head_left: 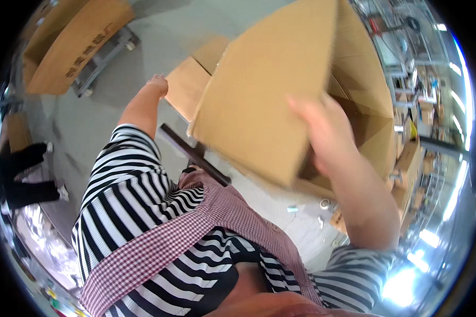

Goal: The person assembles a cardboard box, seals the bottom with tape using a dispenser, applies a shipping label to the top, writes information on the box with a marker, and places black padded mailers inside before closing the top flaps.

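A large brown cardboard box [264,90] hangs tilted in front of me, its open mouth toward the right. My right hand [325,127] grips the edge of a box wall, thumb on the outer face and the other fingers hidden inside. On the far left side, my left hand [157,84] is closed at the edge of a lighter cardboard flap [188,87]; its fingertips are partly hidden. The near edge of the box is blurred.
A dark bar [195,156] stands close to my waist. At the upper left, another open carton [79,50] rests on a wheeled cart [103,61]. A person's dark-clothed legs [29,177] show at the left. Metal racks [407,42] and cartons [407,164] line the right.
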A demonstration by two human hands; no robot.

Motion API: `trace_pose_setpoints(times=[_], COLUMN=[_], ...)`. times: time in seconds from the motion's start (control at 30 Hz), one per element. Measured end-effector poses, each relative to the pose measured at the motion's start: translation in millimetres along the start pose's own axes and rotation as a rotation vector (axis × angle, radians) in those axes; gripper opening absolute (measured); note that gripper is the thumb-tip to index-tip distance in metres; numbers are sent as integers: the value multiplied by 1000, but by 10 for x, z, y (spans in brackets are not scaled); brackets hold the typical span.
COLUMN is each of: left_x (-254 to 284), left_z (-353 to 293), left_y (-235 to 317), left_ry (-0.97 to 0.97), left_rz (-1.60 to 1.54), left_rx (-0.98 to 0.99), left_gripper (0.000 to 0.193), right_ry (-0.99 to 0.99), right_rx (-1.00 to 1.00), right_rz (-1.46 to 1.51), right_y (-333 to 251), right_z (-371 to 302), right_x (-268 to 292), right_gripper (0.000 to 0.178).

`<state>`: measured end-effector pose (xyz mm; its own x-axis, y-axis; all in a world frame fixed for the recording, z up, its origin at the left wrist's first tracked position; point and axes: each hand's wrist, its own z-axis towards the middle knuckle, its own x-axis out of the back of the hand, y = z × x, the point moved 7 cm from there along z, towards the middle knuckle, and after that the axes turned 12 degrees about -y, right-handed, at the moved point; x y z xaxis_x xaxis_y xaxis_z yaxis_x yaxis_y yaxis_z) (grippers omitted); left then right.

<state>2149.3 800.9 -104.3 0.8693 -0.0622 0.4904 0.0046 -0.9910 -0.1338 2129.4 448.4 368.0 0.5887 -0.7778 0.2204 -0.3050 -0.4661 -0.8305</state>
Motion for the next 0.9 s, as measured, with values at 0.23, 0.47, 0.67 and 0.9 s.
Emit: trace_pose_setpoints(times=[0.23,0.47,0.67,0.9], left_x=[-401,-997,-924,-891], left_z=[-2361,-2544,-2477,-2724], left_y=[-519,857,893,1202], left_ry=[404,609,582,331], left_rz=[-1130,-1588,-1736,-1757], left_rx=[-229,-320,-304,-279], left_gripper=[31,83,70,82], right_ry=[-235,-354,-461,-606], right_rx=[-34,88,350,272], right_rz=[165,262,-314,-1016], right_y=[-488,-796,-696,630], right_z=[1342,1877,921,-861], right_x=[-1251,-2062,-1500,-1269], right_gripper=[31,73,81,81])
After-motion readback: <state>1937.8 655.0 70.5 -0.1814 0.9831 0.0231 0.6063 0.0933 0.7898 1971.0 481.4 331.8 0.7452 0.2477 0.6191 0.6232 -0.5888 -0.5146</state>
